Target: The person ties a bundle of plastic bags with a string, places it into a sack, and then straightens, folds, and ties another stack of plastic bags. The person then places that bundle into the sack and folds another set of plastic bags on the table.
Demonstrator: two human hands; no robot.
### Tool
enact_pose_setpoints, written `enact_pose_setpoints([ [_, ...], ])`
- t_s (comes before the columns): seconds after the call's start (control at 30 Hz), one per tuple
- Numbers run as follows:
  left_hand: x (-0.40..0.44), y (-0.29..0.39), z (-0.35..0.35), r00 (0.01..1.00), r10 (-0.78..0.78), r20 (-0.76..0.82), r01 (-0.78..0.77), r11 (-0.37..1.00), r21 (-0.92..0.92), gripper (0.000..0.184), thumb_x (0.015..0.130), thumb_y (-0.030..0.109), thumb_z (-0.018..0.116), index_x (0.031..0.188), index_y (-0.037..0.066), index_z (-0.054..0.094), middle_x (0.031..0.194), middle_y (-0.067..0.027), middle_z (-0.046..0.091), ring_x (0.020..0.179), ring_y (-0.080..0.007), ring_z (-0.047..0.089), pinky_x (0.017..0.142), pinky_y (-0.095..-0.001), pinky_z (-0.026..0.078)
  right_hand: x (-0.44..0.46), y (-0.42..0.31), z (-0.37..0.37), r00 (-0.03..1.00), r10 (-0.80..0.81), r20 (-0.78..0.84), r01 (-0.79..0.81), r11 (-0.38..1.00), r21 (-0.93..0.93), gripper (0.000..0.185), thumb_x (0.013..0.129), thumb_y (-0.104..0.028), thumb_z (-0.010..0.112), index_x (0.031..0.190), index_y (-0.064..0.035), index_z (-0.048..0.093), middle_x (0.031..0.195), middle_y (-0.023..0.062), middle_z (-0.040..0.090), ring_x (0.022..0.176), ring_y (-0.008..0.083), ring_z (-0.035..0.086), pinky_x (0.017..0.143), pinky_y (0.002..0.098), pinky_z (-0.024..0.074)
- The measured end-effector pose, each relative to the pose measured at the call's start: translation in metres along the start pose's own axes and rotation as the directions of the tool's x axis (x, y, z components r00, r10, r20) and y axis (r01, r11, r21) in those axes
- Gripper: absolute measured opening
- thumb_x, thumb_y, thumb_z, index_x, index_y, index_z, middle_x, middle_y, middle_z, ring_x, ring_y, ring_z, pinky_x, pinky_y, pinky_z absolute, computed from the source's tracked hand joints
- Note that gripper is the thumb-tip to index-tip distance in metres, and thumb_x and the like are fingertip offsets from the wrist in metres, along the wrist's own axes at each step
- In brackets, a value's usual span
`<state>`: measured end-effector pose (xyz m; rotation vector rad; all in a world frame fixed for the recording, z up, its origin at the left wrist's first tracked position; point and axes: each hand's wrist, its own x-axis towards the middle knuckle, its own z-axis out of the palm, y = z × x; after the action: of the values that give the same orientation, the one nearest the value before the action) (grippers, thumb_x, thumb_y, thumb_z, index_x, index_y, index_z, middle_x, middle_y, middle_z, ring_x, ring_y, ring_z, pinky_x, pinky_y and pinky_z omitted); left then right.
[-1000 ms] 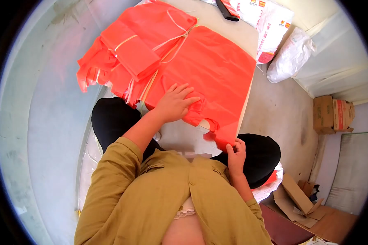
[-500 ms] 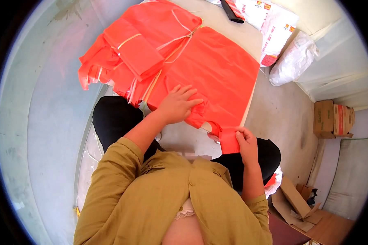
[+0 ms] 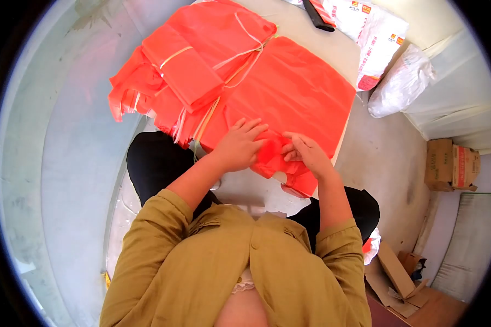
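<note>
A broad stack of red plastic sheets or bags lies on the pale table, its near edge crumpled. My left hand rests on that near edge with its fingers spread. Just to the right, my right hand is over the crumpled red plastic, fingers bent; whether it pinches any of the plastic is hard to tell. Below it a red flap hangs past the table edge. Left of the stack lies a folded red bundle with a yellowish band, on more red plastic tied with pale strips.
The pale table bears a black object at its far side. White printed sacks and a white plastic bag are at the right. Farther right stands a cardboard box, with flattened cardboard below. My knees flank the table's near edge.
My right hand has moved up and left from the hanging corner to the stack's near edge, close to my left hand. The corner flap is no longer held out. My left hand stays on the stack.
</note>
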<state>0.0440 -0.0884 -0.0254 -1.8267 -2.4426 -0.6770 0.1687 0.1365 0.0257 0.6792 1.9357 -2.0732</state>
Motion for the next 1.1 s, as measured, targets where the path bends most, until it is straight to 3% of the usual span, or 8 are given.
enact_pose_setpoints([
  [0.07,0.0,-0.001,0.0,1.0,-0.002,0.0,0.002,1.0,0.004,0.04,0.079,0.017,0.064,0.118,0.009,0.069,0.145,-0.0147,0.055,0.141,-0.0339,0.043,0.115,-0.0567,0.033,0.007,0.005,-0.001,1.0,0.021,-0.006,-0.02,0.999,0.03,0.04,0.105,-0.017,0.052,0.14,0.0013,0.055,0.104,0.007,0.071,0.083,0.0118,0.063,0.08,0.0268,0.052],
  [0.13,0.0,-0.002,0.001,1.0,-0.009,-0.007,0.009,1.0,-0.006,0.041,0.079,0.016,0.064,0.118,0.006,0.067,0.145,-0.0146,0.055,0.141,-0.0333,0.044,0.116,-0.0565,0.032,0.005,0.003,0.001,0.999,-0.027,-0.026,0.025,0.994,-0.103,0.038,0.104,-0.015,0.053,0.139,0.001,0.057,0.105,0.0069,0.07,0.082,0.0109,0.062,0.079,0.026,0.0516],
  [0.33,0.005,-0.004,-0.001,0.994,-0.11,0.014,0.11,0.958,-0.264,0.067,0.078,0.024,0.07,0.14,0.004,0.052,0.149,-0.0165,0.051,0.145,-0.0353,0.04,0.119,-0.0599,0.026,-0.002,0.017,0.008,0.99,-0.134,-0.047,0.117,0.958,-0.261,0.034,0.1,-0.005,0.056,0.134,0.0009,0.061,0.108,0.0052,0.069,0.085,0.0102,0.062,0.082,0.0269,0.0518],
  [0.47,0.004,0.004,-0.012,0.992,-0.125,-0.022,0.114,0.95,-0.291,0.073,0.083,0.033,0.073,0.147,0.011,0.048,0.144,-0.0137,0.056,0.144,-0.0353,0.042,0.118,-0.0584,0.028,-0.001,0.031,0.007,0.957,-0.29,0.001,0.271,0.891,-0.364,0.031,0.1,-0.004,0.058,0.13,0.0019,0.063,0.114,0.0061,0.069,0.098,0.0137,0.065,0.091,0.0296,0.0517],
  [0.57,0.009,0.006,-0.01,0.991,-0.133,0.006,0.13,0.961,-0.244,0.069,0.084,0.038,0.074,0.146,0.016,0.052,0.144,-0.0127,0.056,0.143,-0.0341,0.043,0.118,-0.0597,0.028,-0.02,0.016,0.008,0.962,-0.272,-0.031,0.253,0.927,-0.275,0.03,0.098,-0.004,0.059,0.127,0.0015,0.064,0.12,0.0087,0.069,0.11,0.0181,0.064,0.097,0.0316,0.05],
  [0.67,0.009,0.005,-0.003,0.991,-0.132,0.018,0.133,0.977,-0.165,0.063,0.085,0.036,0.074,0.143,0.019,0.056,0.144,-0.0112,0.055,0.143,-0.0325,0.043,0.117,-0.0605,0.028,-0.027,0.032,-0.016,0.866,-0.458,-0.202,0.291,0.789,-0.542,0.031,0.096,-0.005,0.062,0.126,0.0006,0.065,0.123,0.0118,0.069,0.116,0.022,0.063,0.101,0.0333,0.0486],
  [0.77,0.01,0.008,-0.002,0.99,-0.144,0.011,0.144,0.978,-0.152,0.059,0.086,0.034,0.072,0.14,0.019,0.059,0.145,-0.0095,0.055,0.144,-0.0312,0.042,0.117,-0.0605,0.028,-0.04,0.04,-0.032,0.848,-0.49,-0.204,0.248,0.705,-0.665,0.033,0.092,-0.005,0.066,0.125,-0.0001,0.066,0.122,0.014,0.068,0.116,0.0261,0.063,0.101,0.0352,0.0488],
  [1.1,0.01,0.007,-0.002,0.991,-0.129,-0.018,0.126,0.983,-0.132,0.055,0.087,0.034,0.07,0.137,0.016,0.06,0.145,-0.0088,0.055,0.143,-0.0321,0.043,0.117,-0.0594,0.028,-0.046,0.053,-0.022,0.766,-0.637,-0.085,0.319,0.492,-0.81,0.044,0.081,-0.016,0.078,0.121,-0.0019,0.067,0.123,0.0144,0.067,0.115,0.0345,0.061,0.105,0.0441,0.0446],
])
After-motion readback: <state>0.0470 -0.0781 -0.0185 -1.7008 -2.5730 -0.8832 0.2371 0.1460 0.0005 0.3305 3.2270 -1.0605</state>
